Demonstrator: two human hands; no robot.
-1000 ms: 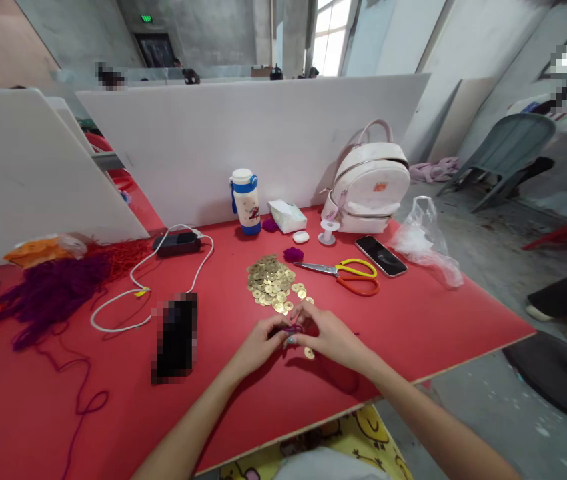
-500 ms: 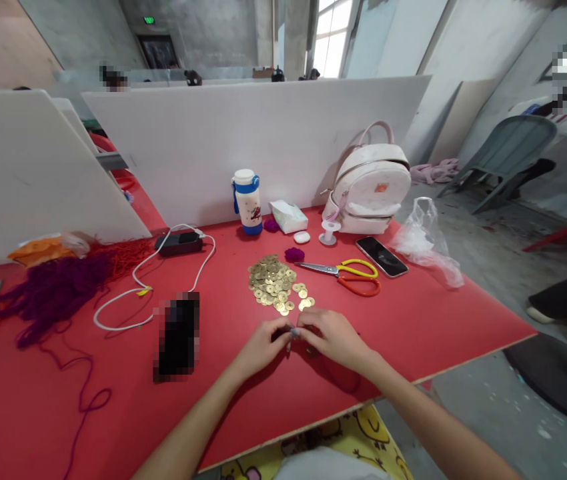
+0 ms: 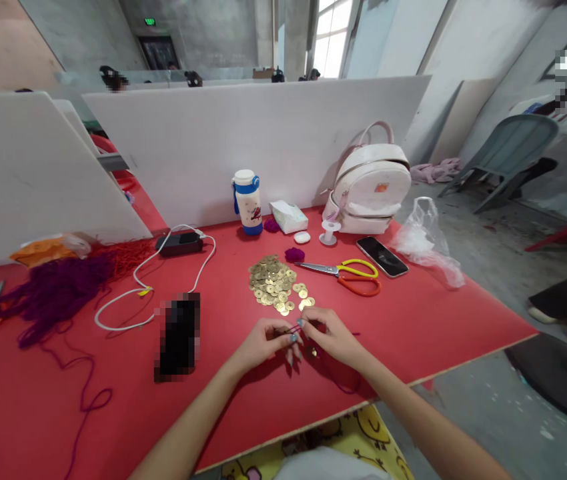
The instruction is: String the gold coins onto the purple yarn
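Near the front edge of the red table, my left hand [image 3: 266, 345] pinches a dark purple cord [image 3: 294, 328] between thumb and fingers. My right hand [image 3: 331, 337] grips the same cord just to the right, its fingertips close to the left ones. A gold coin [image 3: 313, 352] hangs or lies just under my right hand; which one is unclear. The cord's loose part curves over the table below that hand. Beyond both hands lies a pile of gold coins with holes [image 3: 271, 280], with a few apart at its right side.
Scissors [image 3: 338, 269], a phone [image 3: 382, 257], a spool [image 3: 329, 233] and a backpack [image 3: 371, 190] are at the right. A bottle [image 3: 248, 203] stands behind the coins. Purple yarn [image 3: 63, 287], a white cable [image 3: 118, 327] and a black device [image 3: 179, 245] lie left.
My fingertips have moved slightly apart, and a short stretch of cord now shows between them. The left fingers have spread a little, and the coin under my right hand shows more clearly.
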